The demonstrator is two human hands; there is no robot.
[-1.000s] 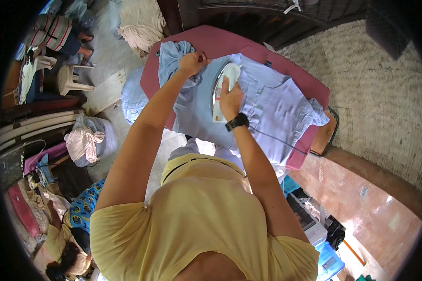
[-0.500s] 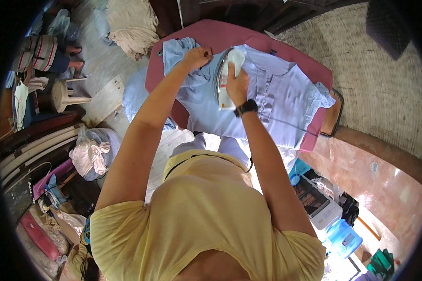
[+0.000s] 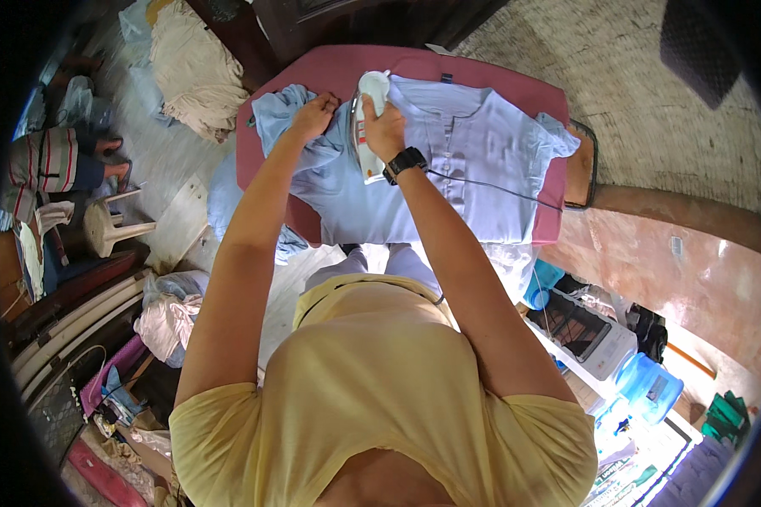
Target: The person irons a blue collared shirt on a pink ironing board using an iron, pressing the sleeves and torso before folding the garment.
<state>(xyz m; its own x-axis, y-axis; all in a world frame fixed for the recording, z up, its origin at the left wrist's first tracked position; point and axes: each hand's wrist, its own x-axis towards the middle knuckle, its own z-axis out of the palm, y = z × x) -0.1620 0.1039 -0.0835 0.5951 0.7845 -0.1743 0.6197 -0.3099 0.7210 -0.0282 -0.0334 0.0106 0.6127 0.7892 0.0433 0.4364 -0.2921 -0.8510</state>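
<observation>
My right hand [image 3: 386,133] gripping a white clothes iron [image 3: 367,156], my left hand [image 3: 314,117] curled at bunched cloth [image 3: 276,106], its hold unclear, iron on a pale blue shirt [image 3: 482,169] spread over a maroon ironing board [image 3: 338,61]

Your T-shirt [image 3: 372,380], bottom centre: plain yellow. Your watch [image 3: 407,162], upper centre: black. Your iron [image 3: 365,144], same area: white, red marks. Shirt [image 3: 482,182] before you: pale blue. Ironing board [image 3: 330,68]: maroon. Upper left, cloth pile [image 3: 193,72]: beige; striped garment [image 3: 49,160]: grey, red, white. Lower right, jug [image 3: 651,387]: translucent blue.
</observation>
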